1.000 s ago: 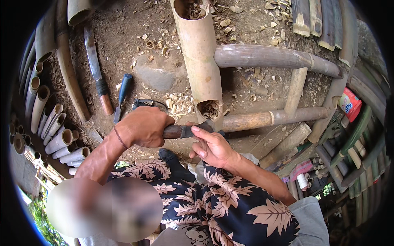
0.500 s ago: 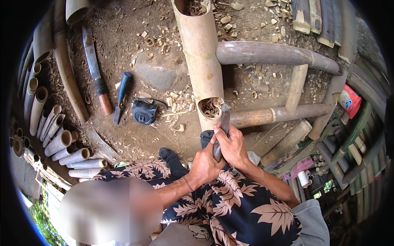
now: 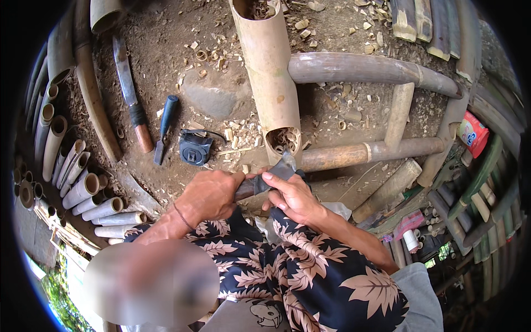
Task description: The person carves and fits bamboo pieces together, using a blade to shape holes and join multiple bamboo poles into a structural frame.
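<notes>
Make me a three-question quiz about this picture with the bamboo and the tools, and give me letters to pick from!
1. Where does the blue-handled chisel lie?
A. on the dirt, between the big knife and the dark tape measure
B. inside the thick bamboo tube
C. on the person's lap

2. What colour is the chisel's handle?
A. red
B. blue
C. yellow

3. What are the two hands doing?
A. both empty and apart
B. the left hand and the right hand together hold one metal-bladed tool near the tube's open end
C. each lifts a bamboo pole

Answers: 1 A, it rests on bare ground between those two things. 2 B, the handle shows dark blue. 3 B, both hands close around the same tool just below the tube's mouth.
</notes>
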Tool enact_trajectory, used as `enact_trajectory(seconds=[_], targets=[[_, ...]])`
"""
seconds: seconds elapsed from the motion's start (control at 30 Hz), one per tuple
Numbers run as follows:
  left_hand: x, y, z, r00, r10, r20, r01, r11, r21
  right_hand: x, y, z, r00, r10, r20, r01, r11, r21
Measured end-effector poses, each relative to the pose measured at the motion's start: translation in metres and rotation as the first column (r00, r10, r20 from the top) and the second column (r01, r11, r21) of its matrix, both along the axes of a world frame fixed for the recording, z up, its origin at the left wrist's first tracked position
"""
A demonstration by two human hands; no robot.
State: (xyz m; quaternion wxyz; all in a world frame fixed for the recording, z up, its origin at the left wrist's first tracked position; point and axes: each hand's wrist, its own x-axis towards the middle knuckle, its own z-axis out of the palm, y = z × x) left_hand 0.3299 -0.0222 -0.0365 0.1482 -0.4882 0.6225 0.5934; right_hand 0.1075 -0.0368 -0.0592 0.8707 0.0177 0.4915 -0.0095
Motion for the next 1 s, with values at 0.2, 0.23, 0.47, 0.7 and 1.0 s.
enact_trajectory(seconds=[0.2, 0.23, 0.47, 0.7, 1.0], targets=[[-0.061, 0.053, 0.004, 0.925, 0.341, -0.166, -0.373, 0.898, -0.234, -0.045, -0.001, 0.029, 0.964, 0.211, -0.16, -0.25, 0.924, -0.29], [-0.054, 0.042, 0.01, 0.953, 0.289, -0.089, -0.302, 0.922, -0.244, -0.042, -0.011, 0.029, 0.977, 0.194, -0.088, -0.211, 0.939, -0.271], [-0.004, -0.014, 0.011, 0.998, 0.022, 0.053, -0.028, 0.994, 0.107, -0.002, -0.003, -0.002, 0.993, -0.114, 0.025, 0.111, 0.989, 0.098], [-0.07, 0.044, -0.002, 0.858, 0.512, 0.048, -0.503, 0.815, 0.288, -0.015, -0.013, 0.004, 0.836, 0.365, -0.41, -0.489, 0.834, -0.254], [-0.164, 0.059, 0.001, 0.497, 0.861, 0.107, -0.838, 0.444, 0.316, -0.031, -0.012, 0.003, 0.561, 0.421, -0.713, -0.817, 0.424, -0.391]])
